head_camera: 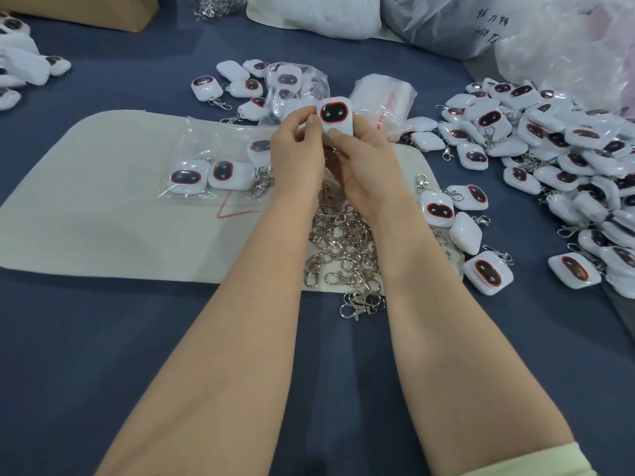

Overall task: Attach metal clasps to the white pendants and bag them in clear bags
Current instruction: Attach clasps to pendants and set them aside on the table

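Both hands are up over the middle of the table, sharing one white pendant between them, its dark, red-rimmed face turned up toward the person. The left hand pinches its left edge with curled fingers and the thumb on the rim; the right hand grips it from below and behind, thumb pressed on the lower front. I cannot tell whether a clasp hangs from it, since the palms hide the bottom. Right under the wrists lies a heap of metal clasps, spilling off the near edge of a cream mat onto the blue tablecloth. On the mat, left of the hands, a clear bag lies flat with two pendants inside, and a red line is drawn on the mat just beside it. A big pile of pendants covers the right side. Behind the hands sit a fuller bag of pendants and a stack of empty bags with red strips. A plastic sack at the far edge carries dark handwriting; "96" seems readable, the rest not. A cardboard box stands far left.
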